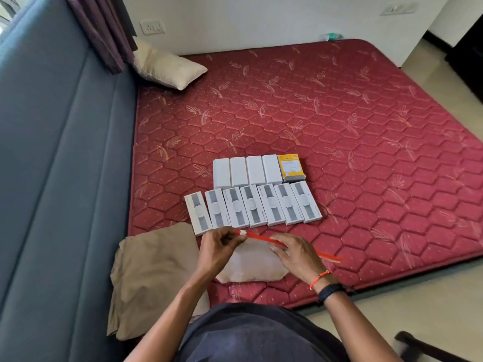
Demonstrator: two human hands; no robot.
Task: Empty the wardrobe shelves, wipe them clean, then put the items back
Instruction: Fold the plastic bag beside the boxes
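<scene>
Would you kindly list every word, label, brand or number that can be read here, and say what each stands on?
No text reads clearly.
Yellow box: white label with printed lines, too blurred to read.
Seven front-row white boxes: faint print along the edges, too small to read.
Four back-row white boxes: no text visible.
Red cable, held by the left hand and right hand: no print visible.

Over the near edge of the red mattress (pixel 339 113), the left hand (pixel 222 244) pinches the white-tipped end of a red cable (pixel 258 237), and the right hand (pixel 295 254) grips it further along. Just beyond them seven watch boxes (pixel 252 206) lie side by side in a row. Four white boxes (pixel 254 169) and a yellow box (pixel 291 167) sit behind these.
</scene>
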